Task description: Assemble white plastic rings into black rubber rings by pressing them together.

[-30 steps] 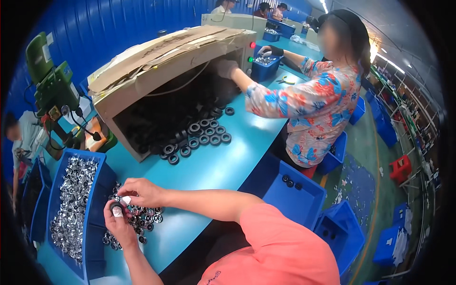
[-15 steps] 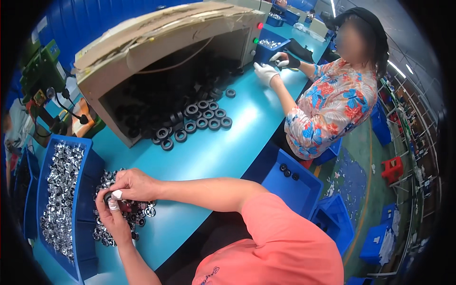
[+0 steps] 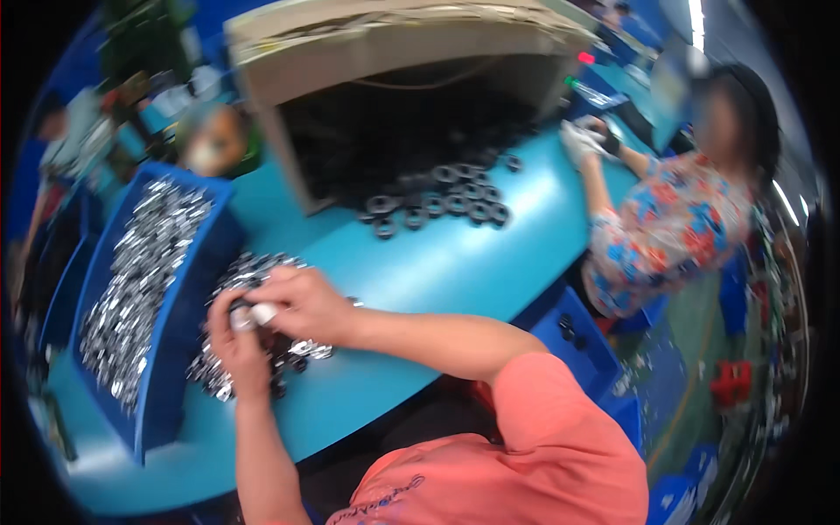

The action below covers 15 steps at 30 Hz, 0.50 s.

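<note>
Over a loose heap of shiny metal rings [image 3: 214, 378] on the turquoise table, my two hands meet. Between the fingertips of both is a small black ring [image 3: 236, 306], partly covered by my fingers and blurred. My left hand [image 3: 240, 354] grips it from the near left side. From the right, my right hand [image 3: 306, 306] pinches at it with thumb and index finger. White tape wraps fingertips on both hands. To the left of the heap stands a long blue bin [image 3: 194, 302] filled with similar metal parts [image 3: 144, 289].
A large pale box with an open front [image 3: 402, 44] stands at the back, black rings [image 3: 455, 203] spilling from it. At right, a co-worker in a floral shirt [image 3: 665, 232] handles something with white gloves [image 3: 579, 144]. A blue crate [image 3: 595, 359] stands below the table edge.
The view has swung left, so the scene sits further right and looks blurred. My hands remain together on the black ring over the heap. The co-worker's hands have drawn closer together.
</note>
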Motion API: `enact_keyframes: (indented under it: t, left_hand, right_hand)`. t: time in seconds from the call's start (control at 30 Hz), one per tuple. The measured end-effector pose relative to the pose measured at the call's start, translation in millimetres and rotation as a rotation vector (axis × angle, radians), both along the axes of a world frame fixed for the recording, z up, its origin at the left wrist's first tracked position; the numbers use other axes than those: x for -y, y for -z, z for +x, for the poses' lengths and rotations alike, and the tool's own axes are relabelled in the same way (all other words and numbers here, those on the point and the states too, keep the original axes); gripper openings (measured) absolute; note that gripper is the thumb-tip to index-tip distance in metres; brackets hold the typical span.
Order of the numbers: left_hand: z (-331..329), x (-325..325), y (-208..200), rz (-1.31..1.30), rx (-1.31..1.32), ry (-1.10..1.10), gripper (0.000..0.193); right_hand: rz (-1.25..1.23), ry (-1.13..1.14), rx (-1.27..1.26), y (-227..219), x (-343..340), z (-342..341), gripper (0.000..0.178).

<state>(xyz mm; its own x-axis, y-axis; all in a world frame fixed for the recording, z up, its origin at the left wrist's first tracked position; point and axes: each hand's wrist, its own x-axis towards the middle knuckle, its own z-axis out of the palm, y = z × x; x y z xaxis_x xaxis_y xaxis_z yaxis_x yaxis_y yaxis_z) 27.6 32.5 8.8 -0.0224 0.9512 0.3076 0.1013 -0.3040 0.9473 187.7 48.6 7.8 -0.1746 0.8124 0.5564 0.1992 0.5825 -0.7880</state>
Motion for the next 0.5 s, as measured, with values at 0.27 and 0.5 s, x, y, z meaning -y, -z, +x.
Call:
enact_keyframes:
  t: [0.27, 0.5]
  left_hand:
    - [-8, 7, -10, -0.229, 0.253, 0.234, 0.032]
    - [-11, 6, 7, -0.14, 0.355, 0.16, 0.023]
  right_hand:
    - [-0.413, -0.135, -0.188, -17, 1, 15, 0.026]
    - [-0.365, -0.148, -0.146, -5, 6, 3, 0.028]
